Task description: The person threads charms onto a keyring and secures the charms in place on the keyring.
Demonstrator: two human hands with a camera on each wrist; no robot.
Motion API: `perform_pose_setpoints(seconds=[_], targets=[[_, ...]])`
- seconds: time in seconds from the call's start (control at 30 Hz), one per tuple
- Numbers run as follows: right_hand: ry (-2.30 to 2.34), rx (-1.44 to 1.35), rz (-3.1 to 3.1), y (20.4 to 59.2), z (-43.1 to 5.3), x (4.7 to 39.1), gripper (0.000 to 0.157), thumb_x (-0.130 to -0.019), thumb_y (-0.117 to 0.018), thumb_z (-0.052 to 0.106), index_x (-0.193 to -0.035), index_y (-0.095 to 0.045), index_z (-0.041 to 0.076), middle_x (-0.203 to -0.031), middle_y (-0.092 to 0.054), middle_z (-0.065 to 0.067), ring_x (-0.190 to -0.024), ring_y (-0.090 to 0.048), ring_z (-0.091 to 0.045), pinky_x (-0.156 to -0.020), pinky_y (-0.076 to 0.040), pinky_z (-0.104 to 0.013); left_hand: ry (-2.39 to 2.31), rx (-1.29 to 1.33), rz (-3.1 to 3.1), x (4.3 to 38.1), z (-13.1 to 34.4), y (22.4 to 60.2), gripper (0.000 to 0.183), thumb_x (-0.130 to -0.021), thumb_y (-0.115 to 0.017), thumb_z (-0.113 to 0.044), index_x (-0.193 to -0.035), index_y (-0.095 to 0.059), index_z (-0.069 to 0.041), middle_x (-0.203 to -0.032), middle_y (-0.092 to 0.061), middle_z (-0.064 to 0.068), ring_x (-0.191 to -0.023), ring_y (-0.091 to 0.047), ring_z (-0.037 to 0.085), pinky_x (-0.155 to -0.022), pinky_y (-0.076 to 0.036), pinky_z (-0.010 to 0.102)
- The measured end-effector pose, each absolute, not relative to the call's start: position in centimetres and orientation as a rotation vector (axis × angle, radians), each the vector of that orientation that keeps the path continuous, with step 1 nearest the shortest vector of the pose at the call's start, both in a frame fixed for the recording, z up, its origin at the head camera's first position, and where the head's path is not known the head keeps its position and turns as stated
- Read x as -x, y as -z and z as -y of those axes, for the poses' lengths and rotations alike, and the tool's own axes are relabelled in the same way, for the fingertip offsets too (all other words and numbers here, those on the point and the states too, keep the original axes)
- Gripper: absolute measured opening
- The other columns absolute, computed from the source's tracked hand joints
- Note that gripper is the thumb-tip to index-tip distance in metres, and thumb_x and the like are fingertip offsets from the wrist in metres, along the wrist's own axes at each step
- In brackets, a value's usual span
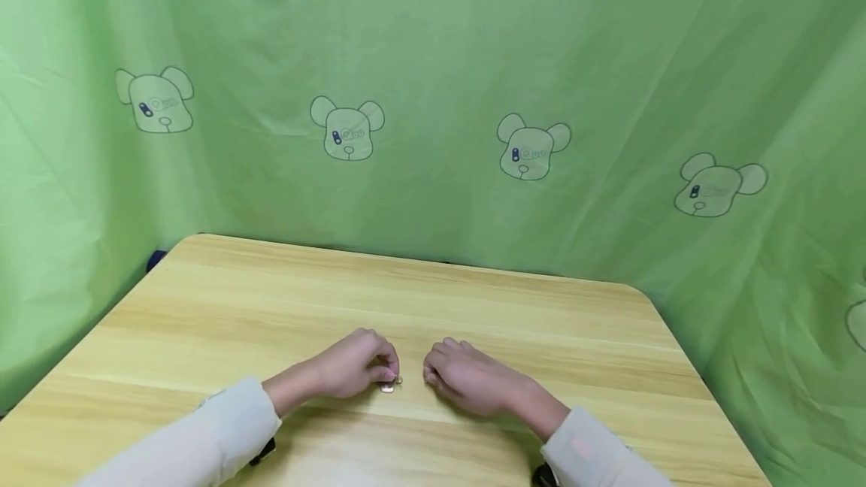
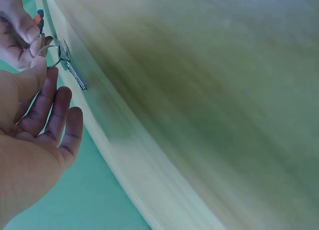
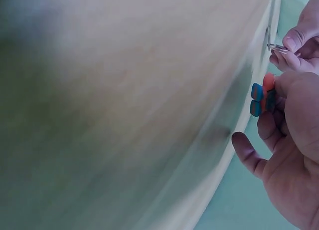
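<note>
My left hand (image 1: 353,364) pinches a thin metal key ring (image 2: 60,62) between thumb and fingertips. From the ring hangs metal, key-like pieces (image 2: 77,76), low over the wooden table (image 1: 223,307). The other left fingers stay loosely bent. A short gap away, my right hand (image 1: 470,378) pinches a small orange and blue charm (image 3: 256,108) between thumb and index finger. Its little finger sticks out to the side. In the head view the charm is hidden behind the right hand.
The table has rounded far corners, and its far edge runs along a green curtain (image 1: 433,194) printed with bear heads. The curtain also hangs on both sides. A dark object (image 1: 155,259) shows beyond the table's far left corner.
</note>
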State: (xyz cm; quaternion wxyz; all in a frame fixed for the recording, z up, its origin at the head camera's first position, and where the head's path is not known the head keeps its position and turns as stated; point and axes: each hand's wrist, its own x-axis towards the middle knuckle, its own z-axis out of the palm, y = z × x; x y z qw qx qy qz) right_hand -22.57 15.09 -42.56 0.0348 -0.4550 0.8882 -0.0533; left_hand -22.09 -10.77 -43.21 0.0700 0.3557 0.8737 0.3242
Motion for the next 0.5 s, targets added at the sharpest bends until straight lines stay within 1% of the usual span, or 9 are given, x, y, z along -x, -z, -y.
perform_pose_setpoints(seconds=[0.1, 0.17, 0.33, 0.5], targets=[[0.237, 1.397, -2.736, 42.6, -15.0, 22.8, 0.008, -0.107, -0.052, 0.021, -0.102, -0.059, 0.018, -0.094, -0.051, 0.012, -0.091, -0.047, -0.007, -0.085, -0.047, -0.027, -1.031, -1.028, -2.615, 22.2, 10.8, 43.4, 0.010, -0.095, -0.071, -0.008, -0.087, -0.073, -0.014, -0.080, -0.068, -0.012, -0.076, -0.062, 0.000, -0.081, -0.055, 0.024], [0.280, 1.397, -2.745, 42.6, -15.0, 22.9, 0.008, -0.107, -0.053, 0.020, -0.102, -0.058, 0.018, -0.094, -0.050, 0.013, -0.092, -0.047, -0.007, -0.086, -0.047, -0.028, -1.058, -0.998, -2.618, 22.3, 10.8, 43.4, 0.010, -0.095, -0.071, -0.007, -0.088, -0.073, -0.014, -0.081, -0.069, -0.011, -0.078, -0.063, 0.000, -0.081, -0.055, 0.024], [0.394, 1.398, -2.779, 42.1, -14.9, 23.3, 0.008, -0.107, -0.054, 0.018, -0.100, -0.058, 0.018, -0.093, -0.050, 0.012, -0.092, -0.048, -0.008, -0.089, -0.048, -0.030, -1.108, -0.949, -2.643, 22.4, 10.9, 42.8, 0.009, -0.095, -0.071, -0.008, -0.090, -0.073, -0.015, -0.085, -0.071, -0.009, -0.083, -0.064, 0.003, -0.084, -0.056, 0.026], [0.600, 1.360, -2.776, 41.4, -14.8, 23.7, 0.008, -0.106, -0.057, 0.017, -0.100, -0.060, 0.014, -0.093, -0.054, 0.011, -0.092, -0.049, -0.008, -0.087, -0.049, -0.029, -1.162, -0.956, -2.675, 22.8, 11.1, 41.9, 0.006, -0.096, -0.070, -0.009, -0.093, -0.074, -0.013, -0.088, -0.072, -0.008, -0.085, -0.065, 0.006, -0.082, -0.056, 0.028]])
